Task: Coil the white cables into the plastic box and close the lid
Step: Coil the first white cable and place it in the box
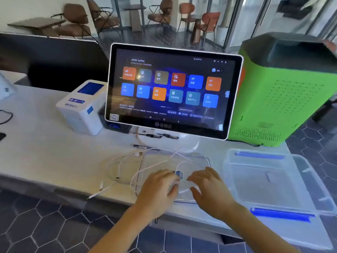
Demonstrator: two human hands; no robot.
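Observation:
A clear plastic box [204,160] sits on the white counter in front of the screen. White cables [124,165] lie in loose loops, partly inside the box and partly spilling over its left rim onto the counter. My left hand [160,187] rests over the box's near left part, fingers curled around a strand of cable. My right hand [209,187] hovers over the box's near right side with fingers spread, holding nothing that I can see. The transparent lid [273,179] with blue clips lies flat to the right of the box.
A touch-screen terminal [173,90] stands right behind the box. A white receipt printer [83,106] is at the left, a green perforated machine [280,95] at the right. Pens [142,147] lie under the screen. The counter's front edge runs just below my wrists.

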